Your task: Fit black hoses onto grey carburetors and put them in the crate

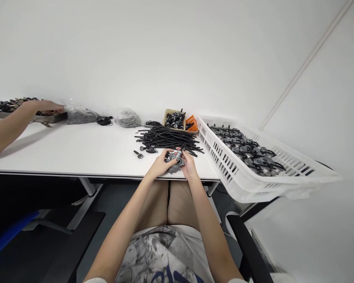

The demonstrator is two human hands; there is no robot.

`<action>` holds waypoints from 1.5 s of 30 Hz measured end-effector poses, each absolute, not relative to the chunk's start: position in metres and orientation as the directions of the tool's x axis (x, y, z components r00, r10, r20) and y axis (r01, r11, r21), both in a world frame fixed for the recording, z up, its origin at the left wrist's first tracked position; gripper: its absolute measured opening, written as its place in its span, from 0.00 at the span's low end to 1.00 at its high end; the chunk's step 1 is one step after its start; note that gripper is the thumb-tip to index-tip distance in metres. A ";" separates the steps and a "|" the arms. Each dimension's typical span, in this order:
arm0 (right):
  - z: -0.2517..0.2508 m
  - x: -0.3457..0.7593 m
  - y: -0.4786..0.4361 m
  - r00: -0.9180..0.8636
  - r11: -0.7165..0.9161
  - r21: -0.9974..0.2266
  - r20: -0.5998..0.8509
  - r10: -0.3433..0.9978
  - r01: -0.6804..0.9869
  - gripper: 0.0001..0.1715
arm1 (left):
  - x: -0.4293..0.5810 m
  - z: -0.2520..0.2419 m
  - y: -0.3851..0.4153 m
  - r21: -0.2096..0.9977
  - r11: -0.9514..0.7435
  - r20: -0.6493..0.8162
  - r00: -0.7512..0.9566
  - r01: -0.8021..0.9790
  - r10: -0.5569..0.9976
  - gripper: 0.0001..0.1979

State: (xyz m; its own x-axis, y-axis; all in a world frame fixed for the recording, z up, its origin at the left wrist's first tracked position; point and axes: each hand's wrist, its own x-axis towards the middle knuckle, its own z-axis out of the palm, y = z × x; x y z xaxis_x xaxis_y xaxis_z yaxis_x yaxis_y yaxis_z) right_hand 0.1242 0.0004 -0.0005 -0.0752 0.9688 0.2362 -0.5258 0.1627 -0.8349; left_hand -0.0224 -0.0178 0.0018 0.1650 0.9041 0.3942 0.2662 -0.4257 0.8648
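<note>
Over the front edge of the white table (106, 157), a grey metal carburetor (174, 166) is held between my two hands. My left hand (161, 164) grips it from the left, with thumb and fingers closed on its body. From the other side, my right hand (189, 164) closes around its right and upper part. Fingers cover some of the carburetor. Just beyond my hands lies a heap of thin black rubber hoses (165, 136). A few small black and grey caps (151, 149) rest on the tabletop to the left of my hands.
A white slotted crate (230, 184) at the right holds rows of similar carburetors (247, 151). Behind the hoses stand a cream bin (165, 118) of black parts and an orange basket (191, 120). Plastic bags (128, 118) lie farther left. Another person's arm (14, 122) reaches over a metal tray (57, 117).
</note>
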 end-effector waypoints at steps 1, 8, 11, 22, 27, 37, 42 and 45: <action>0.000 0.125 0.000 -0.081 0.151 -0.835 0.226 0.971 -0.529 0.16 | -0.022 0.002 -0.018 0.862 -0.428 0.398 0.161 0.271 0.903 0.25; 0.001 0.127 -0.001 -0.095 0.145 -0.839 0.227 0.969 -0.525 0.14 | -0.023 0.001 -0.017 0.861 -0.430 0.399 0.164 0.272 0.902 0.25; -0.002 0.126 0.000 -0.081 0.165 -0.830 0.244 0.966 -0.534 0.13 | -0.023 0.000 -0.016 0.857 -0.437 0.407 0.163 0.272 0.899 0.24; -0.005 0.125 0.003 -0.047 0.160 -0.834 0.217 0.975 -0.528 0.14 | -0.023 0.001 -0.017 0.864 -0.420 0.391 0.157 0.278 0.907 0.25; -0.002 0.126 0.001 -0.061 0.156 -0.837 0.220 0.974 -0.525 0.12 | -0.024 0.000 -0.017 0.863 -0.426 0.394 0.166 0.271 0.904 0.26; 0.003 0.126 -0.003 -0.083 0.153 -0.830 0.233 0.969 -0.537 0.12 | -0.024 0.000 -0.016 0.855 -0.435 0.404 0.162 0.284 0.900 0.24; 0.002 0.125 -0.001 -0.082 0.147 -0.824 0.228 0.970 -0.548 0.13 | -0.024 0.001 -0.017 0.855 -0.429 0.396 0.166 0.292 0.903 0.25; 0.000 0.125 0.000 -0.080 0.148 -0.820 0.229 0.970 -0.553 0.13 | -0.024 0.000 -0.017 0.856 -0.428 0.394 0.168 0.290 0.904 0.25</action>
State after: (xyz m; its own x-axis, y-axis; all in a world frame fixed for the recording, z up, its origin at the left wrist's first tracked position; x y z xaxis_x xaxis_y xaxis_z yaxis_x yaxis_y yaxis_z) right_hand 0.1251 0.0001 0.0003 -0.0799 0.9702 0.2288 -0.5530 0.1479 -0.8200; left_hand -0.0238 -0.0171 -0.0002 0.1677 0.9035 0.3943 0.2898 -0.4275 0.8563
